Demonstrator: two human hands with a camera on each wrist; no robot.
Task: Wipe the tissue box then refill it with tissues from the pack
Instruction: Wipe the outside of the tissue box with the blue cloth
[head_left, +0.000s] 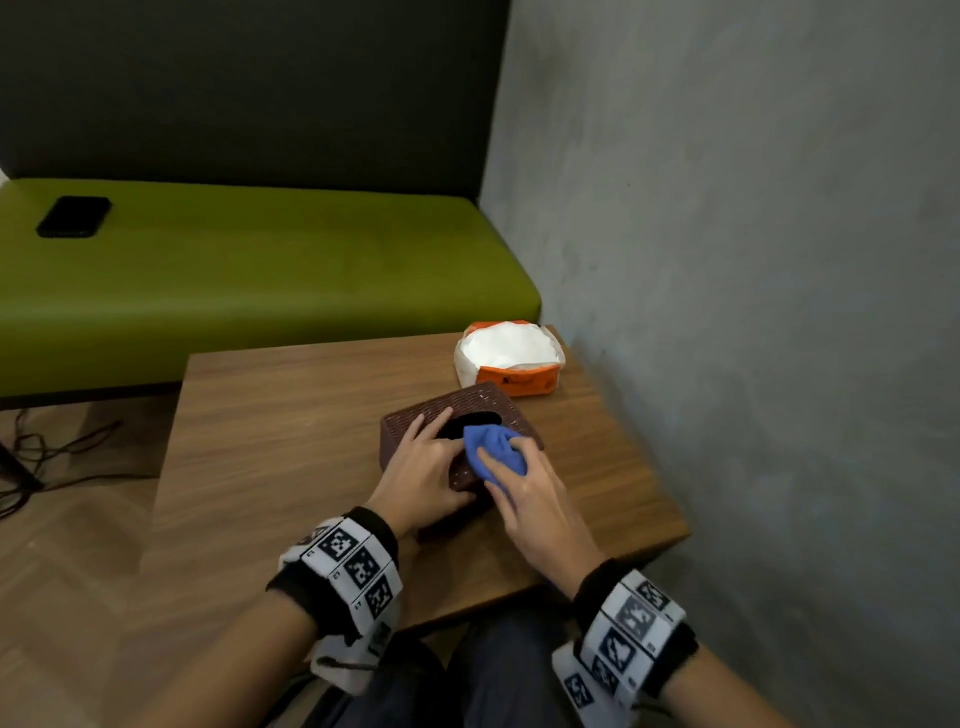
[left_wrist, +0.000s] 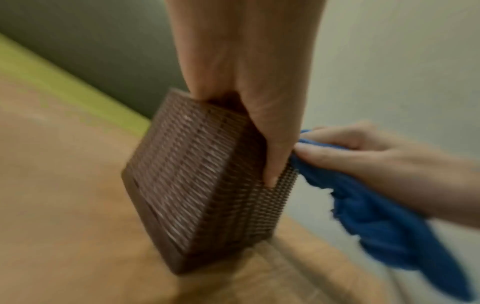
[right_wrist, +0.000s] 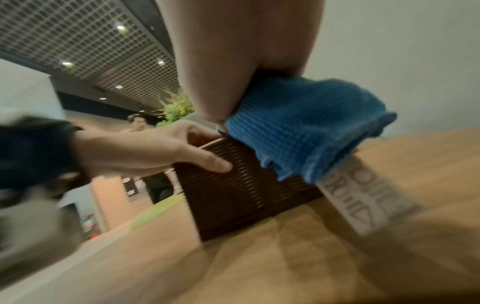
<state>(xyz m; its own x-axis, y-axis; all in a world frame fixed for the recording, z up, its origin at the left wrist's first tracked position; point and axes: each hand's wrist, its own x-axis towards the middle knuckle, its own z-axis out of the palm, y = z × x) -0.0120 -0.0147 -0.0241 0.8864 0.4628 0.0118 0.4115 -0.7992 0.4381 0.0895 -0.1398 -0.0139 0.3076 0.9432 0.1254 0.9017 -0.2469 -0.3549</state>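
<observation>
Bracing the box (head_left: 462, 441) on the table (head_left: 291, 415), the left hand (head_left: 421, 467) lies over its top with fingers spread and the thumb curled against the near side, while the right hand (head_left: 535, 499) bunches a blue cloth (head_left: 493, 452) in clamped fingers beside the oval slot. At about one o'clock from the box sits the open pack (head_left: 511, 358), white tissues showing. Its woven shell looks light, stiff and grippy, so I judge it is best held by the side walls, clear of the slot.
</observation>
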